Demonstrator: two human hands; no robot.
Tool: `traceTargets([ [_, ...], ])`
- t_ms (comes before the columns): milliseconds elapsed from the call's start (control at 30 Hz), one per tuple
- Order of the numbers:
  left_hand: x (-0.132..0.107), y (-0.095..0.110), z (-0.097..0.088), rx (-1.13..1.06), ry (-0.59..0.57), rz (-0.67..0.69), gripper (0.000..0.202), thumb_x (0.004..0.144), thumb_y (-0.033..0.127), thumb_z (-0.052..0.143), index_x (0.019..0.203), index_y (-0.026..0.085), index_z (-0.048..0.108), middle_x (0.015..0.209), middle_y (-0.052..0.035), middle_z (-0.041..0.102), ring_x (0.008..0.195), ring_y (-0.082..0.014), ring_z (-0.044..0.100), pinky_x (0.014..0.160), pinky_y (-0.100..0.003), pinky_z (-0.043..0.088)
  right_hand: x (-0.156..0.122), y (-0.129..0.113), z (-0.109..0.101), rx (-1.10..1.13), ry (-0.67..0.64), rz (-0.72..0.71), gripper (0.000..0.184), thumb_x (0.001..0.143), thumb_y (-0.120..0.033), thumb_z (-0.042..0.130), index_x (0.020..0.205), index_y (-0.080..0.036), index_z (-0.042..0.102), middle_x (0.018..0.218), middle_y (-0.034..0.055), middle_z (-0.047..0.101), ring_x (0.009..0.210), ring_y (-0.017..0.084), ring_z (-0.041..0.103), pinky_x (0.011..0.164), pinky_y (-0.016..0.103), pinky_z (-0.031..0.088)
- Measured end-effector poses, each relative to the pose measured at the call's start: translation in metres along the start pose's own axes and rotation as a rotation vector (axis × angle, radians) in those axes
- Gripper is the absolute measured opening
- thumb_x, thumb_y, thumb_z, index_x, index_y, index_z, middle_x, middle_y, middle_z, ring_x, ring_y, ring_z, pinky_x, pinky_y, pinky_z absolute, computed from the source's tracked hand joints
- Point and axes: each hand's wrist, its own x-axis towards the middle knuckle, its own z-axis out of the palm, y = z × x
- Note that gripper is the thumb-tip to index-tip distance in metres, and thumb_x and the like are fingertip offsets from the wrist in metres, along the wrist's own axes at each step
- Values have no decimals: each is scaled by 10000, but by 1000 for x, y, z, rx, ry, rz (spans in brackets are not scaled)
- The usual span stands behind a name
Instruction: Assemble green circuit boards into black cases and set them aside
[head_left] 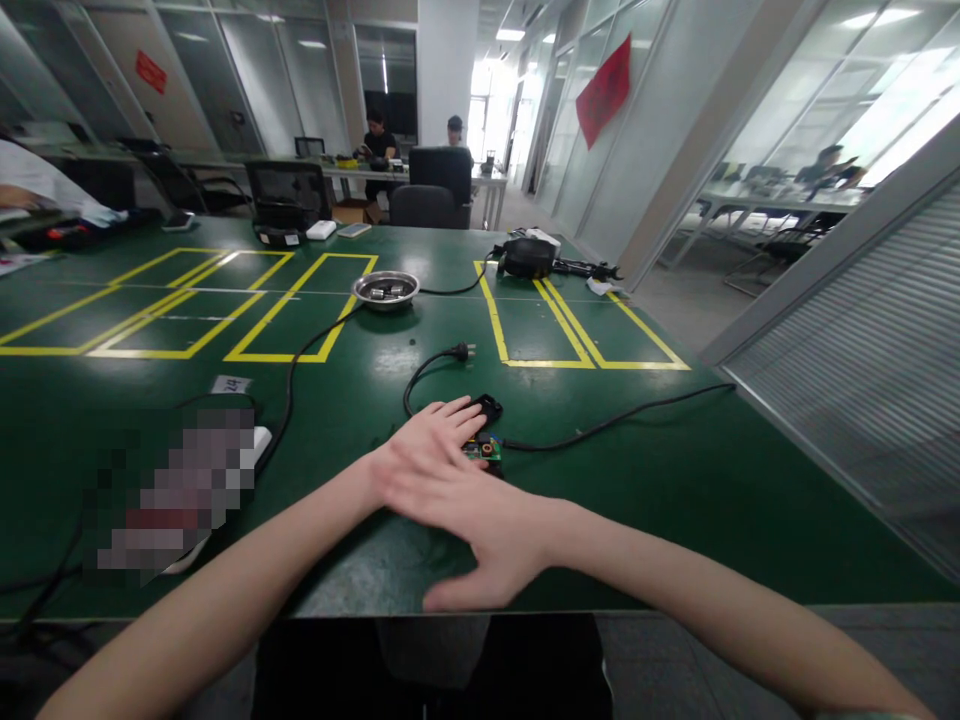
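Note:
My left hand (pixel 420 440) lies flat with its fingers stretched out over an opened black power adapter. Past its fingertips shows the green circuit board (pixel 487 449), and beyond that a black plastic casing half (pixel 490 407). My right hand (pixel 491 515) crosses over the back of my left hand, fingers stretched out and slightly blurred, thumb apart near the table edge. Neither hand visibly grips anything. A black cord ending in a two-pin plug (pixel 463 351) curls out beyond my left hand, and a black cable (pixel 600 425) runs right from the board. Part of the adapter is hidden under my hands.
On the green table (pixel 675 500) stands a metal bowl (pixel 385 288) holding small metal parts. A power strip (pixel 259 450), partly pixelated, lies left. Black equipment (pixel 529 257) sits at the far right. Yellow tape rectangles mark the tabletop. Several people sit farther off.

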Motion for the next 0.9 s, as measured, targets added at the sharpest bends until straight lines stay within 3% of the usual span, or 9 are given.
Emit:
traceTargets([
  [67, -1, 1, -2, -27, -18, -10, 651, 1005, 542, 480, 1520, 144, 485, 1563, -157, 521, 1495, -303, 413, 1180, -448, 373, -1, -12, 10, 312, -209, -102, 384, 941, -522, 638, 1093, -184, 742, 808, 32, 755, 853, 169, 717, 974, 323, 484],
  [100, -2, 1, -5, -43, -23, -5, 647, 1010, 540, 477, 1507, 127, 497, 1557, -173, 524, 1496, -313, 412, 1180, -460, 373, -3, -16, 13, 448, -243, -111, 381, 957, -532, 613, 934, -176, 746, 630, -12, 677, 640, 122, 660, 807, 251, 514],
  [167, -3, 4, -11, -61, -21, 3, 607, 1006, 511, 507, 1474, 126, 526, 1544, -181, 535, 1488, -325, 421, 1174, -482, 379, -8, -19, 10, 570, -104, -20, 419, 963, -531, 586, 771, -175, 697, 532, -28, 593, 471, 89, 539, 587, 211, 472],
  [300, -3, 4, -24, -95, 0, 45, 492, 898, 458, 697, 1290, 164, 654, 1425, -160, 616, 1375, -332, 522, 1103, -453, 450, -13, 7, -21, 212, 503, 219, 237, 972, -345, 561, 829, -204, 685, 770, 47, 725, 724, 174, 673, 744, 308, 554],
  [367, -3, 0, -31, -110, 14, 0, 476, 826, 503, 776, 1155, 168, 700, 1289, -150, 648, 1230, -324, 599, 1006, -421, 509, -17, 30, -38, -61, 643, 327, 100, 909, -272, 631, 856, -207, 684, 947, 84, 727, 903, 219, 678, 864, 376, 555],
  [433, -4, -5, -37, -117, -34, -57, 521, 774, 545, 818, 1118, 171, 706, 1160, -115, 652, 1050, -288, 656, 877, -373, 539, -25, 51, -48, -172, 525, 401, 47, 856, -252, 700, 864, -208, 688, 971, 76, 703, 903, 224, 666, 858, 390, 560],
  [567, -6, -14, -44, -120, -148, -99, 636, 765, 613, 807, 1242, 215, 674, 1023, -46, 643, 882, -239, 666, 761, -322, 509, -40, 72, -49, -173, 307, 282, 113, 871, -282, 746, 945, -199, 730, 1088, 99, 711, 1023, 249, 680, 926, 417, 554],
  [800, -7, -19, -42, -71, -109, -92, 931, 647, 755, 818, 1361, 192, 621, 1095, -83, 642, 976, -284, 655, 829, -352, 502, -39, 73, -36, -204, 346, 316, 245, 948, -291, 684, 1172, -215, 747, 1220, 102, 688, 1085, 244, 695, 963, 394, 563],
  [900, -7, -19, -42, -67, -119, -107, 892, 641, 761, 818, 1302, 186, 648, 1086, -86, 650, 960, -290, 667, 811, -354, 507, -35, 74, -29, -284, 346, 387, 274, 954, -327, 680, 1202, -234, 748, 1215, 94, 665, 1032, 235, 700, 919, 385, 579],
])
